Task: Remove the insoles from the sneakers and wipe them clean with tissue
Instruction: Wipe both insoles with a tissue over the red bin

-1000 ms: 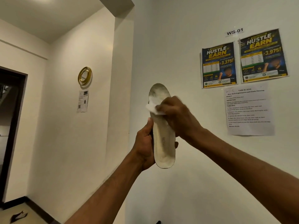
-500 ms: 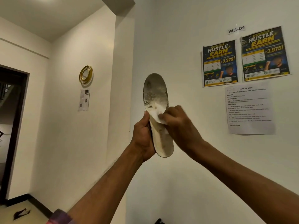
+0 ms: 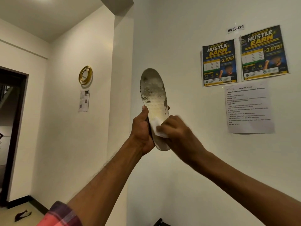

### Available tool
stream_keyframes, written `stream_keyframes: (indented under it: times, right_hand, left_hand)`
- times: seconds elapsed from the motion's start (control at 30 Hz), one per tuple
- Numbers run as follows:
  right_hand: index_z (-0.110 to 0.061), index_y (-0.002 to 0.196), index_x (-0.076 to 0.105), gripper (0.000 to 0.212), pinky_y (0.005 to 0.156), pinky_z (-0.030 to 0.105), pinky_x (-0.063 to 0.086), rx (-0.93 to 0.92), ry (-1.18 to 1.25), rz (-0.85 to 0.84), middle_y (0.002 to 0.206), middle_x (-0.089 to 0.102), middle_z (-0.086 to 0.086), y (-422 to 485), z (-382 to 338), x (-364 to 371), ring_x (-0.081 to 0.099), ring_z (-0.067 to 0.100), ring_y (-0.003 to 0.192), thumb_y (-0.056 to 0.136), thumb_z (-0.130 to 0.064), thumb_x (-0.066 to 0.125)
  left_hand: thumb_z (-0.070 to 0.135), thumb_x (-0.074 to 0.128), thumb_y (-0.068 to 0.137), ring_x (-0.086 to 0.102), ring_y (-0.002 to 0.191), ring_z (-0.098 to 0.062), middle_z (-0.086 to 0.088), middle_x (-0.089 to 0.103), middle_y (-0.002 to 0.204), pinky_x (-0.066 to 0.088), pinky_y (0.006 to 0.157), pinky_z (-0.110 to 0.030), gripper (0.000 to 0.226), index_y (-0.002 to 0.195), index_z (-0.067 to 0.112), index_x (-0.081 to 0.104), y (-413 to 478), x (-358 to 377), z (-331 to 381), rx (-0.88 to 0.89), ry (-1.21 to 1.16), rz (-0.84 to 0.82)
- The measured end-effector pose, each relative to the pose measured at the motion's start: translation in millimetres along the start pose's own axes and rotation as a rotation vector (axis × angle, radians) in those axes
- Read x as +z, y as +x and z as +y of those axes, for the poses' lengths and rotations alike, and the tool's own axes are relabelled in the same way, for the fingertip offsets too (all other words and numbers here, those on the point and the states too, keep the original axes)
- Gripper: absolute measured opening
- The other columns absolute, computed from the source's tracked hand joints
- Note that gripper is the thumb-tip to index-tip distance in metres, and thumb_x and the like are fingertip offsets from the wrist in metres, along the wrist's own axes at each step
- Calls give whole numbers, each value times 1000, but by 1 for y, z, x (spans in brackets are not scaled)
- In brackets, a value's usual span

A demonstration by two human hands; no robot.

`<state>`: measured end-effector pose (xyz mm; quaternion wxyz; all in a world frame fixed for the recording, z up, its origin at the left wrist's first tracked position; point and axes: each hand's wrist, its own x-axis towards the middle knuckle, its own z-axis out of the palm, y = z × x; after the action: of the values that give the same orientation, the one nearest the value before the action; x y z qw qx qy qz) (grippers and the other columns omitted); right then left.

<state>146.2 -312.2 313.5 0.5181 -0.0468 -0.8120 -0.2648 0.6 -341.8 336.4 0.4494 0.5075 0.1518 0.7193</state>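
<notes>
A worn whitish insole point(image 3: 154, 97) with dark grey stains on its upper half stands upright in front of the wall. My left hand point(image 3: 141, 131) grips its lower part from the left, thumb on the front face. My right hand point(image 3: 176, 129) presses a folded white tissue point(image 3: 160, 130) against the insole's lower face, near the heel. The heel end shows just below my fingers. No sneakers are in view.
The white wall right behind carries two "Hustle Earn" posters point(image 3: 219, 62), a task sheet point(image 3: 248, 108) and a WS-01 label point(image 3: 235, 28). A gold ring ornament point(image 3: 85, 75) hangs on the left wall beside a dark doorway point(image 3: 11, 128). A dark scrap point(image 3: 22, 215) lies on the floor.
My right hand has slid the tissue down the insole from near the toe end to the heel part. The stained upper half now shows. The insole has risen slightly.
</notes>
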Motion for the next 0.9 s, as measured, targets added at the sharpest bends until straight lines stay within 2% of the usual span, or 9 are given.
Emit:
stream_keyframes:
  times: [0.1, 0.23, 0.33, 0.4, 0.47, 0.57, 0.7, 0.8, 0.9]
  right_hand:
    - [-9, 100, 69, 24, 76, 29, 53, -106, 13, -101, 102, 67, 10, -19, -8, 1, 57, 26, 95, 79, -8, 81]
    - [-11, 101, 71, 38, 62, 27, 50, 59, 48, -30, 95, 68, 7, -22, 2, -11, 56, 25, 82, 68, 1, 88]
    - [-12, 107, 66, 41, 79, 27, 52, -97, -9, -123, 104, 68, 9, -27, -8, -9, 58, 27, 93, 72, -3, 84]
    - [-12, 104, 70, 38, 69, 37, 58, 8, -3, -70, 98, 68, 9, -25, 1, -16, 57, 27, 86, 71, 1, 85]
    - [-10, 101, 72, 30, 64, 36, 55, 49, -14, -39, 95, 67, 9, -23, 1, -18, 56, 26, 83, 74, -1, 84]
    - [-7, 102, 70, 28, 81, 35, 57, -109, -58, -143, 102, 67, 11, -30, -17, -13, 59, 28, 94, 76, -5, 81]
    - [-9, 101, 70, 31, 65, 40, 59, 48, -6, -54, 99, 67, 11, -34, -7, -20, 58, 27, 85, 73, -4, 83]
    - [-8, 102, 69, 30, 82, 36, 59, -90, -70, -142, 102, 67, 11, -38, -19, -16, 61, 27, 92, 75, -8, 82]
    - [-7, 102, 71, 33, 67, 39, 59, 52, -24, -36, 99, 68, 12, -34, -10, -20, 62, 28, 86, 72, -4, 85]
  left_hand:
    - [60, 26, 104, 65, 105, -30, -10, 68, 122, 51, 92, -45, 66, 126, 11, 65, 1, 1, 2, -3, -29, -6]
    - [60, 27, 105, 61, 108, -31, -12, 63, 130, 52, 88, -47, 65, 124, 11, 66, 1, 3, 6, 27, -48, -28]
    - [62, 27, 104, 63, 107, -30, -12, 65, 128, 52, 89, -46, 69, 126, 11, 66, 2, 4, 7, 14, -18, -49]
    - [62, 28, 104, 63, 108, -31, -11, 66, 128, 52, 90, -48, 68, 127, 10, 66, 2, 4, 7, 15, -43, -52]
    - [61, 28, 104, 63, 110, -31, -10, 66, 129, 51, 92, -49, 68, 125, 9, 67, 2, 3, 7, 17, -59, -53]
    - [64, 27, 103, 64, 107, -30, -10, 67, 126, 53, 91, -46, 71, 131, 10, 64, 3, 2, 5, -1, -24, -64]
    - [63, 25, 103, 64, 108, -29, -10, 66, 128, 52, 93, -47, 71, 132, 10, 64, 2, 3, 3, 6, -51, -71]
    - [66, 26, 102, 65, 106, -28, -10, 65, 129, 54, 90, -44, 73, 136, 11, 60, 3, 5, 2, -10, -20, -82]
    - [63, 25, 103, 65, 106, -29, -9, 68, 123, 52, 91, -45, 71, 125, 11, 67, 3, 8, 1, 2, -69, -76]
